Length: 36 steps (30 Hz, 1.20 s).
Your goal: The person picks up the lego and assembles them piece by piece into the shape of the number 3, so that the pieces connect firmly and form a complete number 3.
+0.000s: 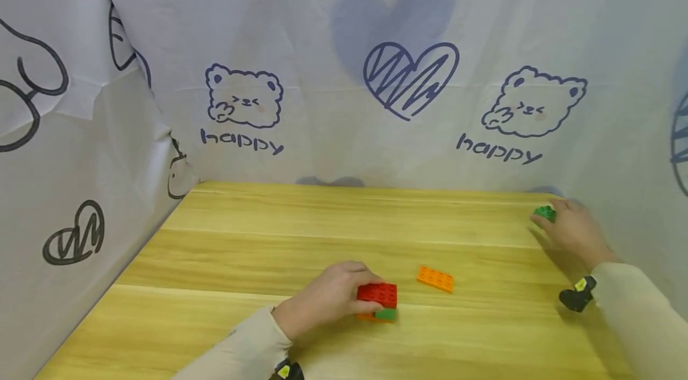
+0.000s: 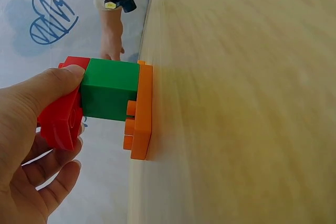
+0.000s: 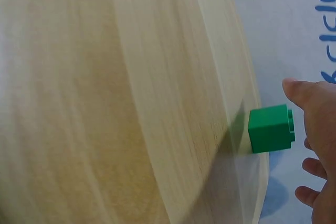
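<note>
Cream sleeve [image 1: 239, 349] at the near edge; its L hand [image 1: 330, 293] has thumb & fingers curled, pinching a red toy brick [image 1: 383, 293] atop a stack: green block [image 2: 107, 87] in the middle, orange base brick [image 2: 142, 119], on a wood-grain table [image 1: 242, 260], near centre. Slightly farther R lies a loose orange 2x4 brick [image 1: 436, 279], studs up. At far R, the R hand [image 1: 577, 232], thumb & fingers parted, grips nothing, just beside a small green brick [image 3: 270, 129]. White cloth [image 1: 322, 150] w/ "happy" bears hangs behind.

A pale, creased cloth [image 1: 322, 150] is hanging behind the wood-grained table [image 1: 258, 236], displaying a scribbled heart [image 1: 398, 72] between two bears [image 1: 244, 99], with "happy" lettering [image 1: 242, 141] running beneath each bear.
</note>
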Each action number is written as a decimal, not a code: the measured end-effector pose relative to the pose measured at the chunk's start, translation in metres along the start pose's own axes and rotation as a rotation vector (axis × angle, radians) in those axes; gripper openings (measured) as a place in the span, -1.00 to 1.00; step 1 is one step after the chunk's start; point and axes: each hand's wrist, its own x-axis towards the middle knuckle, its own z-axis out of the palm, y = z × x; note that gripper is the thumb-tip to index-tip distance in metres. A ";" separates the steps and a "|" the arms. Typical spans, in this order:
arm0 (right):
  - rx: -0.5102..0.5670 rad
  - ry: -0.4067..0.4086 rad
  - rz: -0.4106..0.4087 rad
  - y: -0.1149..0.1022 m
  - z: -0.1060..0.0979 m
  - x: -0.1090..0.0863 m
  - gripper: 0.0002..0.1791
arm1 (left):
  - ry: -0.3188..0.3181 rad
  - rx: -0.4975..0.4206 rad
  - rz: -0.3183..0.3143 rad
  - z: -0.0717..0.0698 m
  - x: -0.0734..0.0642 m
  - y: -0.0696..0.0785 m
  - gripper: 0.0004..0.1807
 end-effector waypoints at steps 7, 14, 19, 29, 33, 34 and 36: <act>0.044 -0.022 0.040 0.013 0.001 0.005 0.01 | 0.005 -0.001 0.007 0.001 -0.001 -0.001 -0.58; 0.111 -0.056 0.104 0.022 -0.001 0.000 0.04 | 0.006 0.001 0.021 0.003 0.001 -0.001 -0.57; 0.106 -0.053 0.101 0.020 -0.005 -0.003 -0.02 | 0.018 0.007 0.036 0.004 0.001 0.000 -0.57; 0.062 -0.095 0.136 0.016 -0.004 -0.005 -0.21 | 0.022 0.019 0.036 0.005 0.000 -0.001 -0.57; 0.057 -0.098 0.130 0.014 -0.003 -0.004 -0.18 | 0.018 0.033 0.027 0.005 0.000 -0.003 -0.56; 0.059 -0.101 0.128 0.014 -0.003 -0.004 -0.16 | 0.019 0.034 0.024 0.005 0.000 -0.003 -0.56; 0.068 -0.108 0.125 0.013 -0.003 -0.003 -0.12 | 0.019 0.033 0.022 0.005 0.000 -0.004 -0.56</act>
